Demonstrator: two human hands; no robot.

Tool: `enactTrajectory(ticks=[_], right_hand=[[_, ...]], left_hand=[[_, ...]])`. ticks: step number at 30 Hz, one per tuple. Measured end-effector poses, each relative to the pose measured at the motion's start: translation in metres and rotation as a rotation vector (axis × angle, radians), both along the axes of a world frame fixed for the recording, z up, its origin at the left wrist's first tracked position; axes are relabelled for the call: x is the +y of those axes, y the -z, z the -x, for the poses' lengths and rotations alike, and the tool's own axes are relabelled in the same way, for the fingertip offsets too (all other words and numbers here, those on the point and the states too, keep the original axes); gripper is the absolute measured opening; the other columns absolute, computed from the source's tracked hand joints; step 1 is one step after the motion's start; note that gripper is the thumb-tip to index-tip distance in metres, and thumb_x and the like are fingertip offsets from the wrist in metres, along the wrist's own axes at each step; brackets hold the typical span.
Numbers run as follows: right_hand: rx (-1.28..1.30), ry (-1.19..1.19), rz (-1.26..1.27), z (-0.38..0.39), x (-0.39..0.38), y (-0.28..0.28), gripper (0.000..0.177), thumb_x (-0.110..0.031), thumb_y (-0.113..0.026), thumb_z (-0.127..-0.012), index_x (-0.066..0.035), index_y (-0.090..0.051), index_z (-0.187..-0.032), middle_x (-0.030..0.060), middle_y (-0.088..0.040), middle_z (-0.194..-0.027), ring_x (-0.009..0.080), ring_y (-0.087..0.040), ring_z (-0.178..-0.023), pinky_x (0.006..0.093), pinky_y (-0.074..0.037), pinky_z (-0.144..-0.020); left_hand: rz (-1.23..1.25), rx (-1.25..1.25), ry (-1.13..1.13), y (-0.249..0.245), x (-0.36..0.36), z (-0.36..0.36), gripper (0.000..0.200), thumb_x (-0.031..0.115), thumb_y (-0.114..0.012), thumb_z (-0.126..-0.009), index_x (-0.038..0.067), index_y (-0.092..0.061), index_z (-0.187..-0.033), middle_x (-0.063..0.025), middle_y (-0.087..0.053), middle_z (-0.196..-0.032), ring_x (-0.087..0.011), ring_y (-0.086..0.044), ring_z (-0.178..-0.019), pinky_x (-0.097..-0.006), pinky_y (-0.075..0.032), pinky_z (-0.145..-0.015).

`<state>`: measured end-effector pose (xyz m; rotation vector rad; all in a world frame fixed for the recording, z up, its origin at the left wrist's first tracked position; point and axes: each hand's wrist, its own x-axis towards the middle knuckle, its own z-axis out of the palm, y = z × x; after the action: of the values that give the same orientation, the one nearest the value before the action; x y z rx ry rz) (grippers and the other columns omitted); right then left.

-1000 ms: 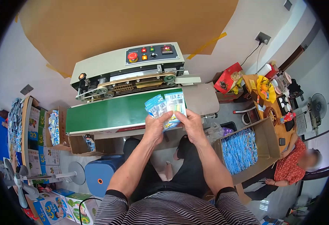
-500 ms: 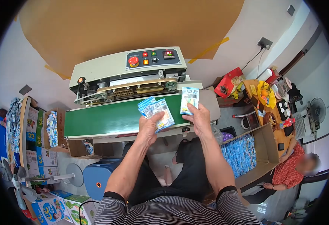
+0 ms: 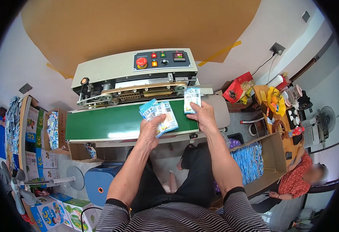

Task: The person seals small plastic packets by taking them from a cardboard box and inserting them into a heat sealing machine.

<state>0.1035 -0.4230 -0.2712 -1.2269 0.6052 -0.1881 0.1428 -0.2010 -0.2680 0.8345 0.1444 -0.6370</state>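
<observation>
Several blue-and-white packets [image 3: 166, 116] are fanned out in my left hand [image 3: 150, 130], its thumb pressed on top, over the green belt [image 3: 99, 123]. My right hand [image 3: 203, 115] pinches a single packet [image 3: 192, 97] upright by its lower end. That packet's top edge is at the right end of the sealing machine [image 3: 134, 75], beside its pulley. Lights and a number display glow on the machine's control panel.
At the right, an open carton [image 3: 272, 154] holds many blue packets [image 3: 248, 162]. A person in a red top [image 3: 297, 179] sits beyond it by a cluttered wooden table [image 3: 289, 135]. A blue stool [image 3: 101, 183] and printed boxes [image 3: 47, 212] stand at the left.
The single packet in my right hand has moved slightly left and up, closer to the machine's pulley. My left hand has shifted a little left with its packets. The view has shifted slightly.
</observation>
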Motion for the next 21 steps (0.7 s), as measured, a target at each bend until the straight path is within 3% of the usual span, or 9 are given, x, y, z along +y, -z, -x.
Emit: enactTrajectory(ticks=[12, 15, 21], right_hand=[[-0.004, -0.088, -0.093, -0.033, 0.034, 0.018, 0.023, -0.012, -0.066, -0.100, 0.005, -0.067, -0.116, 0.0135, -0.073, -0.107, 0.0226, -0.073, -0.089, 0.0340, -0.064, -0.072], [-0.012, -0.142, -0.021, -0.035, 0.046, 0.025, 0.026, -0.017, -0.066, -0.101, 0.004, -0.067, -0.116, 0.0134, -0.073, -0.107, 0.0215, -0.073, -0.089, 0.0336, -0.064, -0.073], [0.019, -0.260, 0.064, 0.006, 0.066, -0.016, 0.032, -0.024, -0.067, -0.101, 0.003, -0.067, -0.118, 0.0119, -0.072, -0.109, 0.0188, -0.072, -0.091, 0.0305, -0.063, -0.070]], left_hand=[[-0.082, -0.050, -0.073, 0.001, 0.004, -0.004, 0.038, 0.000, -0.073, -0.090, -0.004, -0.062, -0.126, -0.0149, -0.072, -0.116, -0.0262, -0.074, -0.101, -0.0400, -0.064, -0.088], [-0.097, -0.046, -0.095, 0.006, 0.009, -0.007, 0.040, 0.000, -0.075, -0.088, -0.003, -0.063, -0.126, -0.0156, -0.072, -0.118, -0.0263, -0.074, -0.102, -0.0396, -0.063, -0.089], [-0.104, -0.049, -0.105, 0.005, 0.008, -0.010, 0.040, 0.001, -0.077, -0.086, -0.004, -0.064, -0.123, -0.0155, -0.072, -0.117, -0.0261, -0.074, -0.100, -0.0388, -0.062, -0.088]])
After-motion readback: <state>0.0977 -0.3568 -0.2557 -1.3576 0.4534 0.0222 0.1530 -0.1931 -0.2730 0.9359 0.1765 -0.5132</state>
